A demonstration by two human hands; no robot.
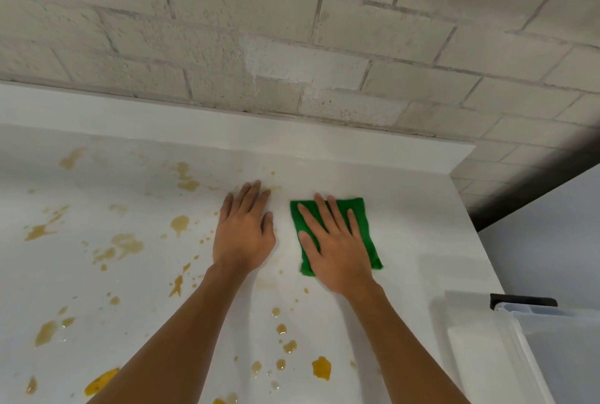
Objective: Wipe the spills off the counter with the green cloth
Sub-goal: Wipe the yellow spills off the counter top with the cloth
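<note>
While amber-yellow spills [123, 246] blotch and speckle the white table [422, 225] well to the left of the green cloth [366, 238], the patch of table right around the cloth shows only faint smears. More spills lie nearer the camera than the cloth, as thicker orange drops along the bottom of the view.

Just left of the cloth and apart from it, the left hand [243, 234] lies palm down on the table. Its fingers [250, 195] are straight and close together, holding nothing.

The cloth itself is a bright, saturated green, roughly rectangular, with a soft, fuzzy surface and slightly rounded corners. It lies flat on the table, turned a little askew.

On top of the cloth the right hand [334, 254] presses flat, its fingers [324, 212] straight and spread. It covers the cloth's middle, so green shows on either side of the hand.

Well right of the cloth and nearer the camera, a clear plastic bin [535, 338] sits at the table's right edge. Behind the cloth, past a raised white ledge, rises a pale brick wall [292, 30].
</note>
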